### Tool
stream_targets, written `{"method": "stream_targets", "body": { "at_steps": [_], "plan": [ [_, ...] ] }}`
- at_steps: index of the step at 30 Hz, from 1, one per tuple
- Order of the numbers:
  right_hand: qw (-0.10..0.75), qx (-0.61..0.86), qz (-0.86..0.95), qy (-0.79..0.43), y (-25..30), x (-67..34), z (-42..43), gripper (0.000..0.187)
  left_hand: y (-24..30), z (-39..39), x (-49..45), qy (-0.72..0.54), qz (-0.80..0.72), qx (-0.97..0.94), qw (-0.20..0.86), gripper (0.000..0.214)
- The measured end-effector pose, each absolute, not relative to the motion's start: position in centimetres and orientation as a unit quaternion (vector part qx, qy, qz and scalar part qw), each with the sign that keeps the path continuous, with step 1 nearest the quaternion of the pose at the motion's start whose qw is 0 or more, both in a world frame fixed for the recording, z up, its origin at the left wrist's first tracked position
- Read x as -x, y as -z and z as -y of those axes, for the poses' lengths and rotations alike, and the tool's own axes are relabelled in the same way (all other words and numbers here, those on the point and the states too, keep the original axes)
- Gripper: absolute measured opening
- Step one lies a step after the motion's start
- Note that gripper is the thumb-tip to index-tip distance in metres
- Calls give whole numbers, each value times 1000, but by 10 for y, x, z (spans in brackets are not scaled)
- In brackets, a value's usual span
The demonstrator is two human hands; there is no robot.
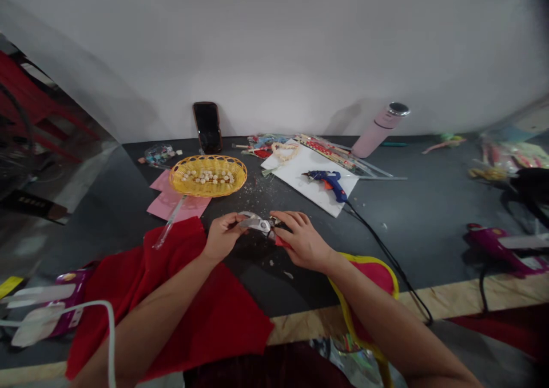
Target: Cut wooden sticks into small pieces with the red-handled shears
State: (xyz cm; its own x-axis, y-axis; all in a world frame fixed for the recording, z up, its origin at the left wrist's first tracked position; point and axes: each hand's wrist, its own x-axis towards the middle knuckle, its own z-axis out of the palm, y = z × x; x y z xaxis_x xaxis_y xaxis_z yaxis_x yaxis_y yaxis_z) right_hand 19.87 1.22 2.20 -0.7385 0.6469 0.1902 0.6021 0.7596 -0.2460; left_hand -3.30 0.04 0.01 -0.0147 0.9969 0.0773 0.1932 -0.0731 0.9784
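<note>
Silver scissors (257, 224) with a round pivot lie between my two hands above the dark table. My left hand (223, 234) is closed, its thumb and fingers pinching at the left end of the metal blades; whether a small piece is pinched there too, I cannot make out. Curled around the other end near the pivot is my right hand (304, 239), with a bit of red showing under its fingers. A small brownish piece by the right fingertips is too small to name. Pale scraps are scattered on the table around both hands.
A yellow basket (209, 192) of small pale pieces stands on pink sheets (189, 208). Red cloth (171, 296) lies under my left arm. A blue glue gun (334, 185) with a trailing cord rests on a white board (291, 176). A phone (207, 128) and pink bottle (375, 134) stand behind.
</note>
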Motion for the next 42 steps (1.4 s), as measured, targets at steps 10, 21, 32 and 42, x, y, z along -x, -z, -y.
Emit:
{"method": "stream_targets", "body": {
  "at_steps": [10, 21, 32, 42],
  "plan": [
    [134, 355, 921, -91, -21, -195, -7, 35, -2, 0, 29, -458, -532, -587, 404, 16],
    [148, 328, 925, -121, -23, -196, -4, 25, -12, 5, 29, -460, -492, -650, 352, 20],
    [228, 354, 900, -116, -9, -205, -16, 23, -5, 1, 35, -447, -526, -600, 405, 23],
    [299, 441, 833, -148, -2, -208, -28, 17, -5, -4, 32, -467, -523, -527, 480, 26]
  ]
}}
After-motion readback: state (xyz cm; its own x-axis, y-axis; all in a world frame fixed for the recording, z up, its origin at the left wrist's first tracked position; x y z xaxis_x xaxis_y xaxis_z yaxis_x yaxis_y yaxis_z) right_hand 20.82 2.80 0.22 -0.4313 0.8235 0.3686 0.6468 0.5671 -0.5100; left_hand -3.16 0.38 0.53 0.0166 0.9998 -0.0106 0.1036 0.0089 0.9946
